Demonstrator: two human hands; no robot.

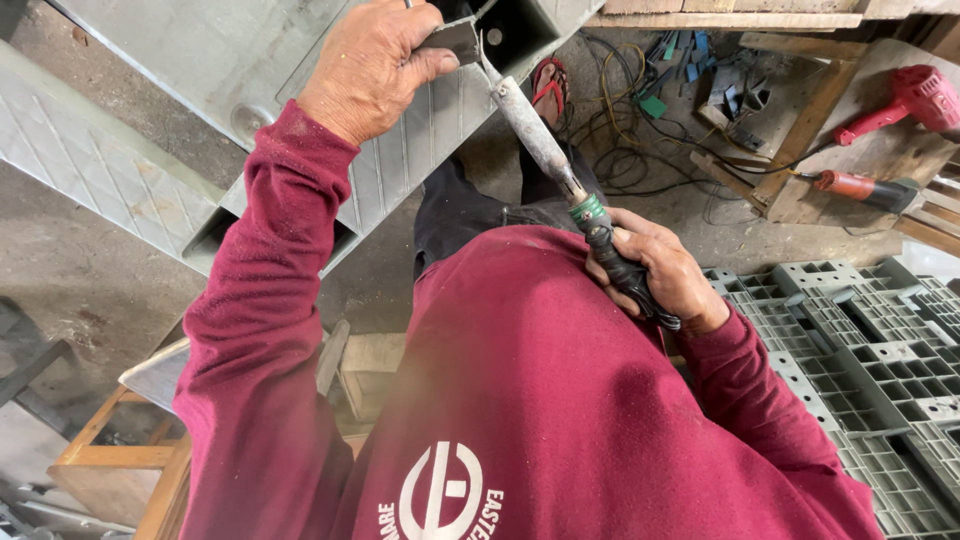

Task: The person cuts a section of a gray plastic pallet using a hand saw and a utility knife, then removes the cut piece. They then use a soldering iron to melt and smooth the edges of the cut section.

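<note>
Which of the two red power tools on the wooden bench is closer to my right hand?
The slim red-orange tool lying lower; the pistol-shaped red one lies farther from the right hand.

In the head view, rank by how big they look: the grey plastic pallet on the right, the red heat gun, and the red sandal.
1. Grey plastic pallet, clearly largest, though nearest the camera.
2. Red heat gun.
3. Red sandal, smallest and partly hidden by the tool in the right hand.

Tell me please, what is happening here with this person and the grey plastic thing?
A person in a dark red sweater works on a large grey plastic panel. The left hand pinches a small flat grey piece against its edge. The right hand grips the black handle of a long soldering-iron-like tool, its tip at that same spot. Grey crates lie at the right.
</note>
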